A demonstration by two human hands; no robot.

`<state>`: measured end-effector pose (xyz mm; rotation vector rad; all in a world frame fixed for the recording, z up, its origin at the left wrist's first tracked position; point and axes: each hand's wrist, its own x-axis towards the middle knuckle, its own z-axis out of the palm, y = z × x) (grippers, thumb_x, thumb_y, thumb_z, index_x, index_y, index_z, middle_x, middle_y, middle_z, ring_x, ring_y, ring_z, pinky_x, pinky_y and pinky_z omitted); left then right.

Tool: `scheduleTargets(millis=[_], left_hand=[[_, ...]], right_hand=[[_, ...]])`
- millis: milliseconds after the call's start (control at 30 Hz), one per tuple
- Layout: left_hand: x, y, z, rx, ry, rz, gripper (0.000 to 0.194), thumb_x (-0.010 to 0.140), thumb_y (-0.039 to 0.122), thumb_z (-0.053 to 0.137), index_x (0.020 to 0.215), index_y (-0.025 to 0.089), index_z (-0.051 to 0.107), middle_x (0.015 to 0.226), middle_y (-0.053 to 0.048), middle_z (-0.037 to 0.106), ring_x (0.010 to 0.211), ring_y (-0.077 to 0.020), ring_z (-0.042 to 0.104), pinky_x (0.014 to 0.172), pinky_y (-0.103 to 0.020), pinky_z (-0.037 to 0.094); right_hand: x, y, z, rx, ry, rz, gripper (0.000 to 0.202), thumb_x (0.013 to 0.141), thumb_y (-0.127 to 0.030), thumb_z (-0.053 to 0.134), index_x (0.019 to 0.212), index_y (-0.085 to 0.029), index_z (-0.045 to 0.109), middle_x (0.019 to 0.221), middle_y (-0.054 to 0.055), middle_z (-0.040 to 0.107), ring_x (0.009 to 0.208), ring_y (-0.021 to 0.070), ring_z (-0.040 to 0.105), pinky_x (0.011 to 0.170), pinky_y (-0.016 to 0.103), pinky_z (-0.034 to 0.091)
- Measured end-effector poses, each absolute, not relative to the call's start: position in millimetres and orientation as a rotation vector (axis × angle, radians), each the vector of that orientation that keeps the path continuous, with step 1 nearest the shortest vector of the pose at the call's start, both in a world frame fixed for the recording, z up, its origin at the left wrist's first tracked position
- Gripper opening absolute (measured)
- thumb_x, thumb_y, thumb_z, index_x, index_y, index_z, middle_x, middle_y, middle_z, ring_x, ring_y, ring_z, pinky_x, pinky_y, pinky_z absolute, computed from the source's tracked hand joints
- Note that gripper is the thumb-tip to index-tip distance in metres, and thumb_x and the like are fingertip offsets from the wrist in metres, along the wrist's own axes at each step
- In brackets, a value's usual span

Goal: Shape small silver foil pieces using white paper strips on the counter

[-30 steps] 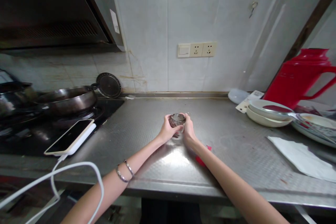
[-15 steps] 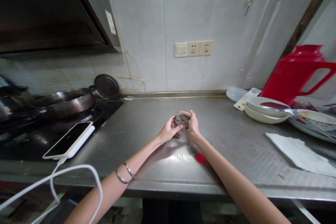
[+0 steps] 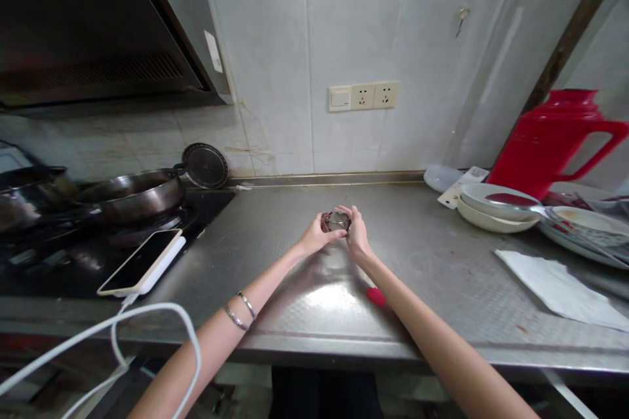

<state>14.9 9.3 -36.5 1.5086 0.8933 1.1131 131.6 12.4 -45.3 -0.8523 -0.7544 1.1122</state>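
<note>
A small round object (image 3: pixel 337 221), shiny and see-through or metallic, is held between my two hands above the steel counter (image 3: pixel 275 222); its exact kind is too small to tell. My left hand (image 3: pixel 317 236) grips it from the left, thumb along its near side. Around its right side curl the fingers of my right hand (image 3: pixel 356 230). A small red item (image 3: pixel 376 296) lies on the counter beside my right forearm.
On the left, a phone (image 3: pixel 142 263) with a white cable rests by the stove, near a steel pan (image 3: pixel 135 198). To the right stand a red thermos (image 3: pixel 545 144), stacked bowls (image 3: pixel 496 209), plates and a white paper (image 3: pixel 560 288). A round black disc (image 3: pixel 205 165) leans on the wall.
The round object looks turned or tilted between my hands, and its top now shows a different outline. The whole view has shifted slightly.
</note>
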Motion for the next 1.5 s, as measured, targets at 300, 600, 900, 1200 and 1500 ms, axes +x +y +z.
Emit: scheduleTargets(millis=[300, 600, 900, 1200, 1500], left_hand=[[26.5, 9.2, -24.1, 1.463, 0.693, 1.105, 0.056, 0.058, 0.026, 0.081, 0.104, 0.014, 0.050, 0.107, -0.011, 0.063, 0.102, -0.0213, 0.059, 0.097, -0.042, 0.040], [19.2, 7.7, -20.2, 1.470, 0.648, 1.036, 0.062, 0.051, 0.017, 0.084, 0.106, 0.012, 0.056, 0.108, -0.012, 0.065, 0.096, -0.0225, 0.062, 0.095, -0.042, 0.043], [29.8, 12.5, -40.4, 1.385, 0.787, 1.287, 0.068, 0.048, 0.019, 0.086, 0.103, 0.015, 0.047, 0.098, -0.006, 0.062, 0.093, -0.0185, 0.060, 0.093, -0.040, 0.042], [25.6, 0.0, -30.9, 1.324, 0.658, 1.019, 0.058, 0.070, 0.027, 0.071, 0.121, 0.018, 0.044, 0.119, -0.010, 0.058, 0.113, -0.0245, 0.054, 0.099, -0.044, 0.041], [29.9, 6.9, -46.3, 1.390, 0.731, 1.265, 0.074, 0.050, 0.019, 0.085, 0.115, 0.015, 0.051, 0.112, -0.011, 0.059, 0.105, -0.0251, 0.059, 0.099, -0.045, 0.041]], right_hand=[[138.6, 18.8, -50.5, -0.901, -0.642, 1.051, 0.042, 0.074, -0.051, 0.046, 0.089, -0.020, 0.069, 0.085, 0.000, 0.072, 0.080, 0.0172, 0.065, 0.070, 0.025, 0.047], [150.6, 18.0, -40.4, -0.878, -0.667, 1.129, 0.048, 0.078, -0.055, 0.041, 0.086, -0.017, 0.069, 0.072, 0.004, 0.072, 0.061, 0.0186, 0.066, 0.060, 0.029, 0.050], [139.1, 19.3, -48.6, -0.916, -0.736, 1.004, 0.045, 0.076, -0.054, 0.046, 0.091, -0.019, 0.070, 0.085, 0.002, 0.073, 0.081, 0.0176, 0.066, 0.072, 0.026, 0.048], [152.4, 15.5, -37.4, -0.898, -0.725, 1.128, 0.053, 0.077, -0.061, 0.041, 0.086, -0.018, 0.070, 0.075, 0.004, 0.072, 0.072, 0.0205, 0.066, 0.066, 0.030, 0.049], [144.4, 19.0, -45.2, -0.878, -0.676, 1.116, 0.047, 0.080, -0.054, 0.041, 0.092, -0.017, 0.068, 0.077, 0.003, 0.073, 0.073, 0.0197, 0.067, 0.066, 0.029, 0.050]])
